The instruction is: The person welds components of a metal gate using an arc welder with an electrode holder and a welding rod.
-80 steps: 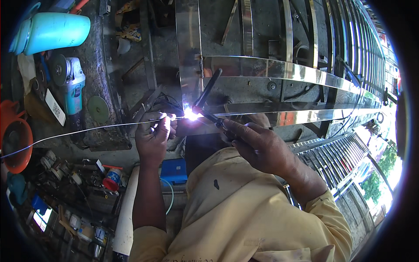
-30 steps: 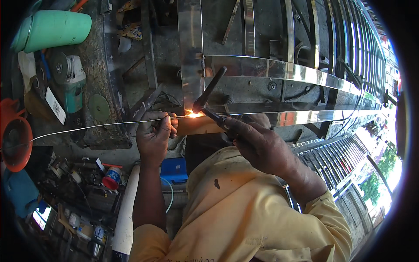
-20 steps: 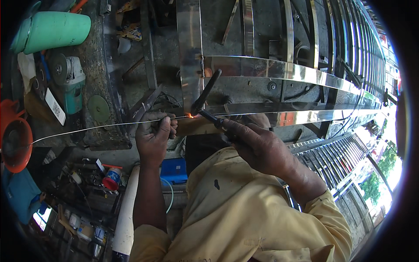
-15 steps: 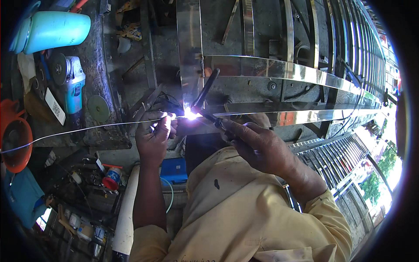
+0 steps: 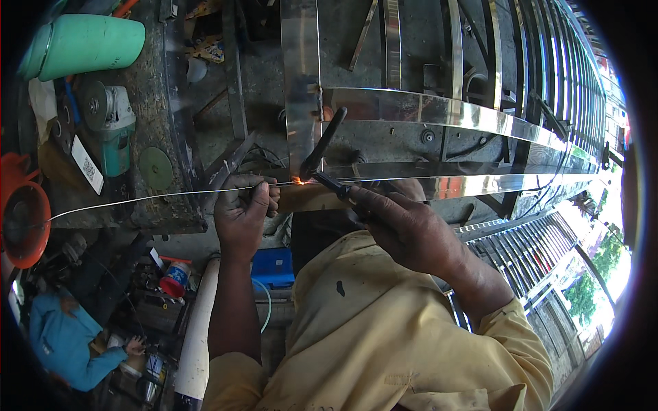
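My left hand (image 5: 240, 209) pinches a thin filler rod (image 5: 144, 198), which stretches far out to the left. The rod's other end lies at a small orange glowing spot on the corner of a shiny metal frame. My right hand (image 5: 415, 226) grips a black welding torch (image 5: 325, 142), its head and long cap tilted up over that spot. An upright flat polished bar (image 5: 300, 61) meets a lengthwise polished bar (image 5: 473, 183) at this corner. Fingers of my right hand partly hide the torch handle.
On the bench at left lie a teal angle grinder (image 5: 118, 137), a green disc (image 5: 155, 168) and a green tumbler (image 5: 96, 42). An orange round dish (image 5: 27, 240) sits below them. Another person in a teal shirt (image 5: 65, 339) is at lower left. A blue case (image 5: 273, 266) stands near my left forearm.
The bright white-violet arc at the torch has gone out, leaving a small orange glow. My hands have hardly moved. The other person has shifted further into view at lower left.
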